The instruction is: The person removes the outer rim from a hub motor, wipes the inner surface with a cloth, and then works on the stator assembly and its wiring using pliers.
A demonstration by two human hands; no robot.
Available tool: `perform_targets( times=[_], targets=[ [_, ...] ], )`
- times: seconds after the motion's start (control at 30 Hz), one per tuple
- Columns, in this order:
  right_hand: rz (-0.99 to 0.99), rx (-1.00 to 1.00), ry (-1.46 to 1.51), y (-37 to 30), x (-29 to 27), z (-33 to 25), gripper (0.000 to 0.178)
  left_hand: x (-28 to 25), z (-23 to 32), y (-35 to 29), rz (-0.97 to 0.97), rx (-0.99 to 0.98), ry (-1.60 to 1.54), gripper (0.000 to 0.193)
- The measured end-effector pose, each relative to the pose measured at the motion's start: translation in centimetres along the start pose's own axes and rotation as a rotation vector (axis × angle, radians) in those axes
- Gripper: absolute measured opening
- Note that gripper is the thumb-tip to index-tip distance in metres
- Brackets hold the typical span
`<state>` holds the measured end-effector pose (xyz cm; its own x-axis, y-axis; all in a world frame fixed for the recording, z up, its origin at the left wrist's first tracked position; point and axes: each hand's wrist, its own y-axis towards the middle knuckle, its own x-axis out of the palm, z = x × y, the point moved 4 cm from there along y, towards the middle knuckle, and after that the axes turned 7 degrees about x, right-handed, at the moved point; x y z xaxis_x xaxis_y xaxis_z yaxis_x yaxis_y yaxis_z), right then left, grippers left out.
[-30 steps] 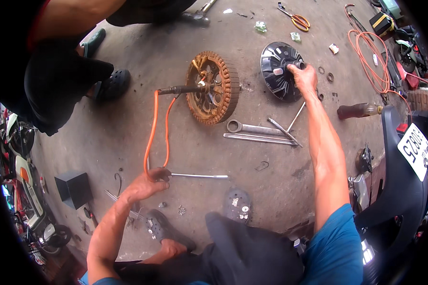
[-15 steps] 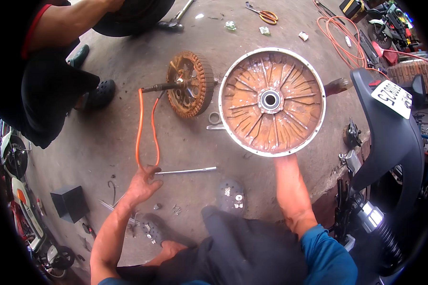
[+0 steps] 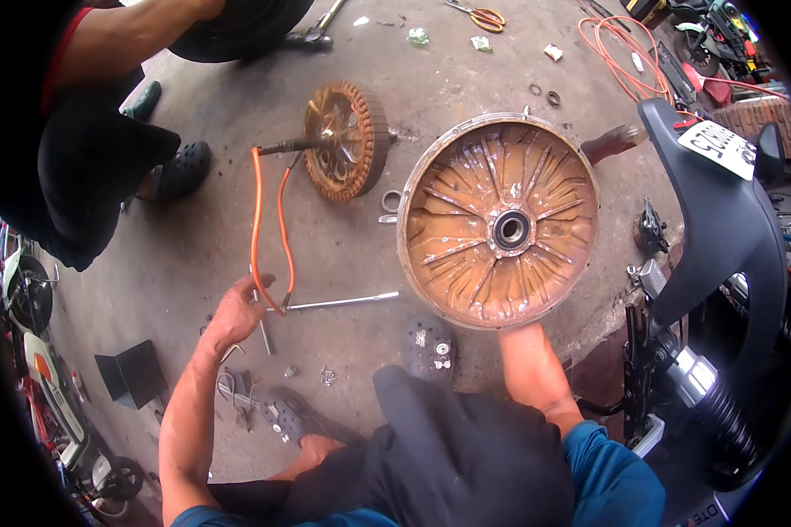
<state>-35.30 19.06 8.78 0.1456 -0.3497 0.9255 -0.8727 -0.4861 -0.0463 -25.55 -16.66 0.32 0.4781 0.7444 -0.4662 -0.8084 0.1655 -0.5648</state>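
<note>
A round wheel hub cover (image 3: 453, 224), brown and ribbed inside with a bearing (image 3: 511, 230) at its middle, is held up tilted on my right side. My right forearm (image 3: 536, 364) reaches beneath it; the cover hides my right hand, which supports it. My left hand (image 3: 237, 312) is closed around a thin silver rod-like tool (image 3: 266, 336), partly covered by the fingers. Just beside these fingers hangs the orange cable loop (image 3: 257, 224) of a rusty motor stator (image 3: 347, 140) standing on its rim. A long metal bar (image 3: 343, 300) lies right of my left hand.
Another person's arm (image 3: 132, 39) and a black tyre (image 3: 237, 31) are at the upper left. A hammer (image 3: 310, 39), orange-handled scissors (image 3: 486, 19) and a coiled orange hose (image 3: 624, 61) lie farther off. A motorbike's dark tail frame (image 3: 721, 237) stands close on the right.
The hub cover has tipped and come slightly nearer to me, uncovering small rings on the floor behind it. My left hand has shifted left and up, with a thin rod now at its fingers.
</note>
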Motion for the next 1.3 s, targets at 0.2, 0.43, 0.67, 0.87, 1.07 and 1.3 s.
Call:
perform_targets(
  times=[0.2, 0.43, 0.67, 0.87, 1.07, 1.3],
  targets=[
    [0.055, -0.001, -0.156, 0.5, 1.0, -0.5, 0.066, -4.7, 3.4, -1.1, 0.895, 0.292, -0.287, 0.031],
    [0.318, -0.189, -1.014, 2.7, 5.9, -1.3, 0.074, 0.0, 18.8, -2.5, 0.210, 0.494, -1.262, 0.054],
    [0.094, -0.482, -1.626, 3.1, 8.7, 4.1, 0.079, 0.7, 15.7, -2.2, 0.208, 0.307, -1.608, 0.048],
    [-0.028, -0.528, -1.695, 3.0, 9.1, 6.1, 0.082, 1.7, 12.9, -2.3, 0.207, 0.187, -1.694, 0.044],
    [-0.226, -0.543, -1.700, 2.9, 10.5, 9.0, 0.086, 2.5, 11.3, -3.3, 0.011, 0.209, -1.488, 0.036],
    [-0.280, -0.636, -1.627, 2.7, 9.8, 9.9, 0.071, 3.9, 9.0, -2.9, 0.018, 0.174, -1.558, 0.034]
  ],
)
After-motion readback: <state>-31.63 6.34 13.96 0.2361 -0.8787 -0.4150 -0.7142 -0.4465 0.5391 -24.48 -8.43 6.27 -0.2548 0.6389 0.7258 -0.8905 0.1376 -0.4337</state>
